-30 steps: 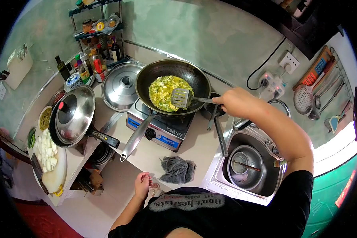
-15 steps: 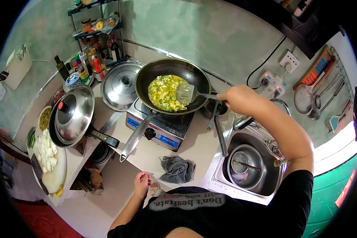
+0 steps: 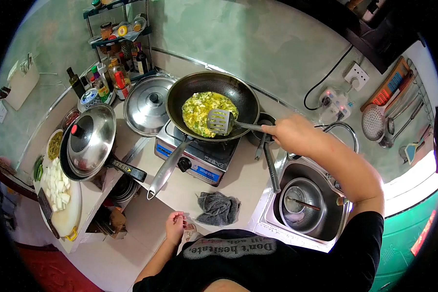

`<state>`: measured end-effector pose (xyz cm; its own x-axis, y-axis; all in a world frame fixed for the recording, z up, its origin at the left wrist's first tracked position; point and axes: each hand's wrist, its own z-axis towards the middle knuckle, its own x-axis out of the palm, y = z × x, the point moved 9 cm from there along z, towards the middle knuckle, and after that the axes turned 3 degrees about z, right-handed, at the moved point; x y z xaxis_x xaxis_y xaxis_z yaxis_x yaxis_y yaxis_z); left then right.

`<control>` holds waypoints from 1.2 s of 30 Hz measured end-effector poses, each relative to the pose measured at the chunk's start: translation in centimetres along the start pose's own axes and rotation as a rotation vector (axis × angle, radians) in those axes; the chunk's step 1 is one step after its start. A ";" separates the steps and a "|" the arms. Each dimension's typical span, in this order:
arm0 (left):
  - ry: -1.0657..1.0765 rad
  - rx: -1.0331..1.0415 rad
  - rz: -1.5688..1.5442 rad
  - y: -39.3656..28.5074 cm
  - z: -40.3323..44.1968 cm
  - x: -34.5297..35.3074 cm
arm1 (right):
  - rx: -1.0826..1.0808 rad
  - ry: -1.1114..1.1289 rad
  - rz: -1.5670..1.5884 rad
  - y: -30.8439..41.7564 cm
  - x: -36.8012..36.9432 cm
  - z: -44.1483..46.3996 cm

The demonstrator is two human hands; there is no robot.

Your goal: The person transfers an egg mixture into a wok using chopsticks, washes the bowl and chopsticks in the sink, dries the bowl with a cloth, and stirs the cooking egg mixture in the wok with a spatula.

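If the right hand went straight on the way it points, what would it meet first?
Likely the right-side rim of the round, dark metal wok; height is hard to judge, so the right hand, gripping the slotted metal spatula, might pass above it.

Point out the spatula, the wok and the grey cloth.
Spatula [image 3: 229, 123]: head view, on the slotted blade.
Wok [image 3: 221, 82]: head view, on the bare inner wall, at the far side.
Grey cloth [image 3: 218, 209]: head view, near the middle of its crumpled top.
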<state>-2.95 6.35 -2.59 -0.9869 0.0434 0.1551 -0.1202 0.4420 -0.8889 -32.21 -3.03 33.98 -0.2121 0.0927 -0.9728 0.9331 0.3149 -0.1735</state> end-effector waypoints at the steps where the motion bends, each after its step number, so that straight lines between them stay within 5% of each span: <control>1: 0.000 0.000 0.001 0.2 0.1 0.0 | -0.005 -0.013 0.005 0.1 0.0 -0.1; 16: 0.018 -0.011 -0.041 0.8 0.4 0.3 | 0.048 0.179 0.163 -0.3 3.3 2.0; 36: 0.021 -0.034 -0.029 0.9 0.2 -0.2 | 0.031 -0.006 0.069 -1.2 -0.5 1.3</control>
<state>-2.90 6.60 -3.49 -0.9805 0.0490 0.1905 -0.1451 0.4737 -0.8686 -32.88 -4.65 34.49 -0.1458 0.1077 -0.9834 0.9540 0.2786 -0.1109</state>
